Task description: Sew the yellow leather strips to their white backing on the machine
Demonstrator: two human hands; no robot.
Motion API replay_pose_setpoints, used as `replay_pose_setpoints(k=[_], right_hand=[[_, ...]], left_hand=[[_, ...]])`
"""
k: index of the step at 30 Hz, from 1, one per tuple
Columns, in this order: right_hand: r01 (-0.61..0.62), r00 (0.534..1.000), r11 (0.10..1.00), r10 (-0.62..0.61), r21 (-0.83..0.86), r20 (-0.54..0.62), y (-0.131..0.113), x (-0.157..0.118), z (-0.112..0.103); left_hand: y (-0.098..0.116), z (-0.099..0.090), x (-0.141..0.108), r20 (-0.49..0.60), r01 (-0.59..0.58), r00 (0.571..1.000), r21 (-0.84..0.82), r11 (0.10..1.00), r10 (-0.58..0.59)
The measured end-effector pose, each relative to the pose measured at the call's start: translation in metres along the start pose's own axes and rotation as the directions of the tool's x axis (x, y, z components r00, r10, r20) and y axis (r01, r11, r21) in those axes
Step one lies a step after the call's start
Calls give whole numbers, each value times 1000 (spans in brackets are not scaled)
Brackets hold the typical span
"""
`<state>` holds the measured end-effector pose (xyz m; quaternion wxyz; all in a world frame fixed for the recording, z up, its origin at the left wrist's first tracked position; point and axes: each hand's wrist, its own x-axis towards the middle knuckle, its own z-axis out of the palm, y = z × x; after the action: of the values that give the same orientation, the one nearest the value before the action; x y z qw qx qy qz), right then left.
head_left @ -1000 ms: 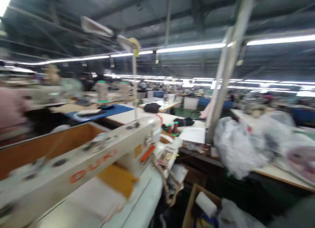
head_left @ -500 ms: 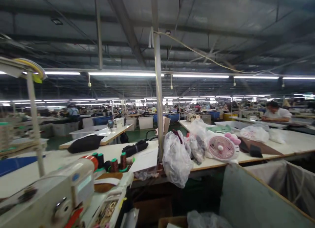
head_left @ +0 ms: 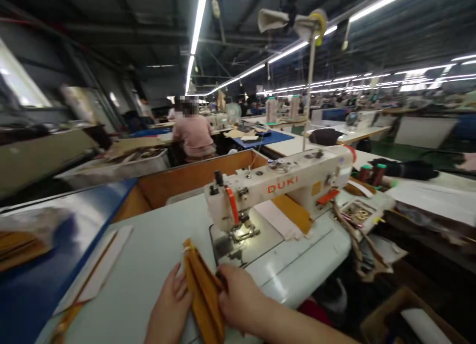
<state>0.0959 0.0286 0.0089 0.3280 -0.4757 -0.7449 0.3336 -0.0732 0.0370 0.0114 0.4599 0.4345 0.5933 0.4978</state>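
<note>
A folded mustard-brown fabric piece [head_left: 203,294] stands between my hands at the front of the pale sewing table [head_left: 156,245]. My left hand [head_left: 173,302] has its fingers curled against the piece's left side. On the other side, my right hand [head_left: 240,297] grips its edge, with the fingertips partly hidden behind it. Just beyond them is a white sewing machine [head_left: 284,183], its needle area above a shiny metal plate [head_left: 241,245]. White and mustard material [head_left: 282,215] lies under the machine's arm.
Long white strips [head_left: 107,264] lie at the table's left, beside a blue surface [head_left: 33,304] with stacked mustard pieces [head_left: 22,245]. An open tray of small metal parts [head_left: 357,212] sits right of the machine. A person in pink [head_left: 195,133] sits farther back.
My view has swung left and down from the hall and neighbouring tables to the sewing machine. Both hands and the mustard-brown fabric piece have come into sight.
</note>
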Motion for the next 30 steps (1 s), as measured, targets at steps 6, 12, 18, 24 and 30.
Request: replay_pose_setpoints(k=[6,12,18,24,30], right_hand=[[-193,981,942,176,274,85,15,11,-4],[-263,964,780,193,568,181,10,12,-6],[-342,940,504,184,793,289,4,-7,-20],[-439,895,223,191,870,403,-1,-17,-29],[-433,899,294,203,852,387,-3,-14,-20]], left_hand=[[6,14,-21,-70,121,988,-167,979,-134],[24,23,-41,-43,127,990,-133,983,-133],[28,13,-48,-64,149,985,-163,975,-161],[27,6,-51,-11,207,976,-244,948,-216],[22,16,-60,32,273,961,-231,934,-273]])
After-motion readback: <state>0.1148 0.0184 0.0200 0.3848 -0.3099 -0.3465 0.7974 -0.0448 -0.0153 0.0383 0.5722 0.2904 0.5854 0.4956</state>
